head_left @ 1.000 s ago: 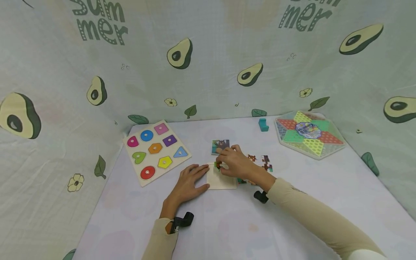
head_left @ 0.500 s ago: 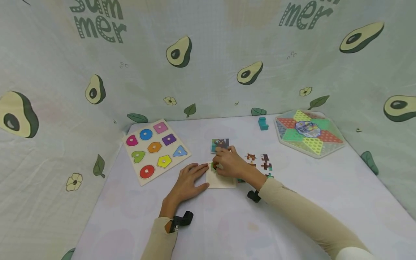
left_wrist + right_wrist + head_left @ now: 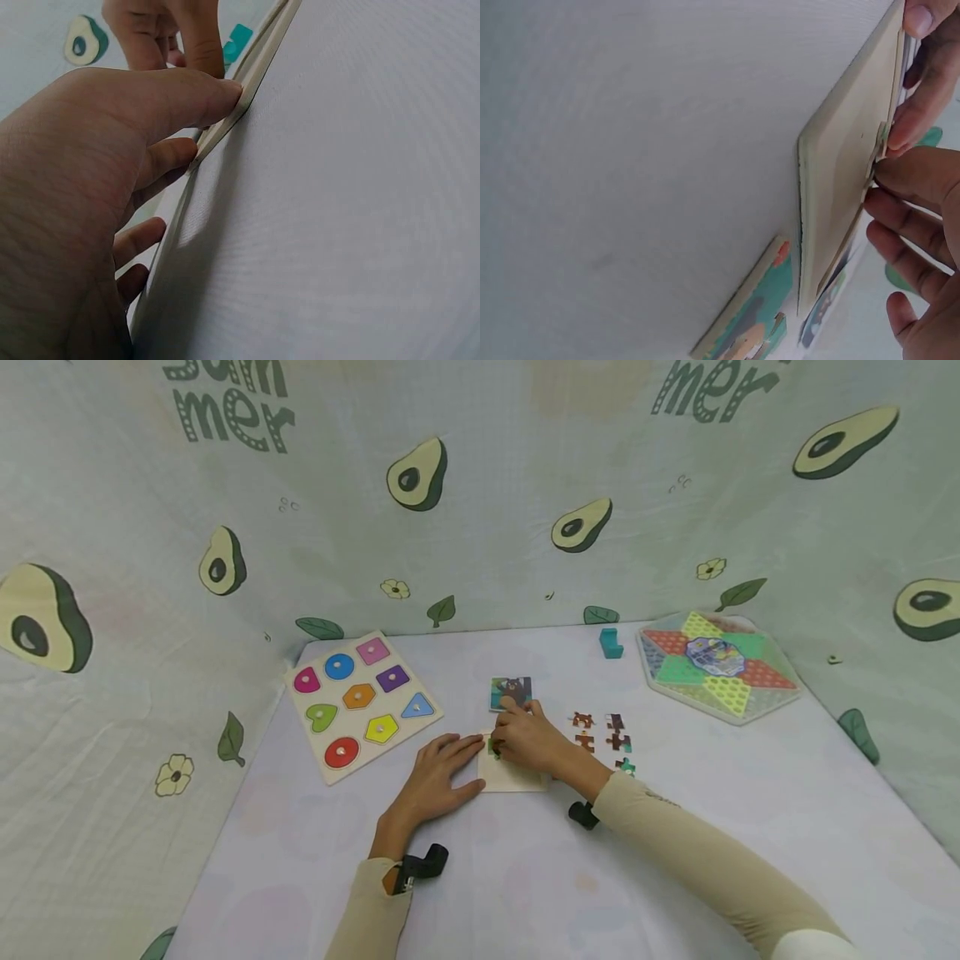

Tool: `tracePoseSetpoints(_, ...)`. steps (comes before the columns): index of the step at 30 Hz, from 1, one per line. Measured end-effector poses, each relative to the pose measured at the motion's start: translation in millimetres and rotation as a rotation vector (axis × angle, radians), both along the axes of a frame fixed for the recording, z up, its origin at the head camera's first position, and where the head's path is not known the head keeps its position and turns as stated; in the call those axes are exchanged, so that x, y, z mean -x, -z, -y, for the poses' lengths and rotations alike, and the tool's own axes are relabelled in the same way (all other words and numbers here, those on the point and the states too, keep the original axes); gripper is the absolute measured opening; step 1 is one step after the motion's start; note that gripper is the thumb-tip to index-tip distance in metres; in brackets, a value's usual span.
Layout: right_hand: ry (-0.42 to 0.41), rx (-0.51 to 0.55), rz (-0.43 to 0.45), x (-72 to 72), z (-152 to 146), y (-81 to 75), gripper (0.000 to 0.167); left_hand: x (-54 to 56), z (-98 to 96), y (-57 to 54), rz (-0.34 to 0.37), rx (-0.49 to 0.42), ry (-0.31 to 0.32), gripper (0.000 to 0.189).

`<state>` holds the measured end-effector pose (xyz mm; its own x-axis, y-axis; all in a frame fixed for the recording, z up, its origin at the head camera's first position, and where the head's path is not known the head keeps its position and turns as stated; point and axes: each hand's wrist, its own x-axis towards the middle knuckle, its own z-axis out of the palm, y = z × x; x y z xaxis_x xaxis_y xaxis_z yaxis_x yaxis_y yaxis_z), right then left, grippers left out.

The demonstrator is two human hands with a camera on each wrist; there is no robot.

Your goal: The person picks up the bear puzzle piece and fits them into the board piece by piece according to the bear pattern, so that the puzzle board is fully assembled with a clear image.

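Observation:
A small pale wooden puzzle board (image 3: pixel 513 778) lies on the table in front of the person. My left hand (image 3: pixel 433 782) rests at its left side with relaxed fingers; in the left wrist view the thumb (image 3: pixel 217 96) touches the board's edge near a corner. My right hand (image 3: pixel 528 739) bends over the far part of the board, thumb and fingertips pinching a green and brown jigsaw piece (image 3: pixel 492 748). The right wrist view shows that piece's thin edge (image 3: pixel 880 146) at the board's surface, mostly covered by fingers.
Behind the board lies a bear picture (image 3: pixel 510 691). Several loose jigsaw pieces (image 3: pixel 618 742) lie right of it. A shape puzzle (image 3: pixel 363 702) is at left. A teal block (image 3: pixel 611 643) and a hexagonal star game board (image 3: pixel 716 668) stand at back right.
My right hand has shifted slightly left with the jigsaw piece, towards the board's far left corner, uncovering more loose pieces at right. The left hand stays at the board's edge.

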<state>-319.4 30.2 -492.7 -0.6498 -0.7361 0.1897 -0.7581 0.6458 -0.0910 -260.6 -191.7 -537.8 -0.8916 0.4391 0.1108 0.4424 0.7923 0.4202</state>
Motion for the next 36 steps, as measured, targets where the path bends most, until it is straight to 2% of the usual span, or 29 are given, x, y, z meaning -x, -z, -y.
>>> tracePoseSetpoints(9,0.009,0.004,0.018,-1.7,-0.7,1.6,0.012,1.4,-1.0,0.2,-0.009,0.003,0.007,0.067)
tracePoseSetpoints(17,0.032,0.019,0.07,0.1,1.0,4.7,0.011,-0.5,-1.7,-1.2,0.008,0.004,-0.004,0.067)
tracePoseSetpoints(23,0.016,0.042,0.048,1.5,1.2,6.1,0.013,0.7,-2.2,-0.1,0.007,0.009,-0.003,0.067)
tracePoseSetpoints(31,0.07,0.078,0.071,1.1,3.1,3.4,0.009,2.9,-1.7,0.1,-0.021,-0.021,0.007,0.064)
tracePoseSetpoints(36,0.089,0.059,0.083,-0.3,3.6,-2.5,0.013,2.4,-0.7,1.4,-0.03,0.028,-0.003,0.066)
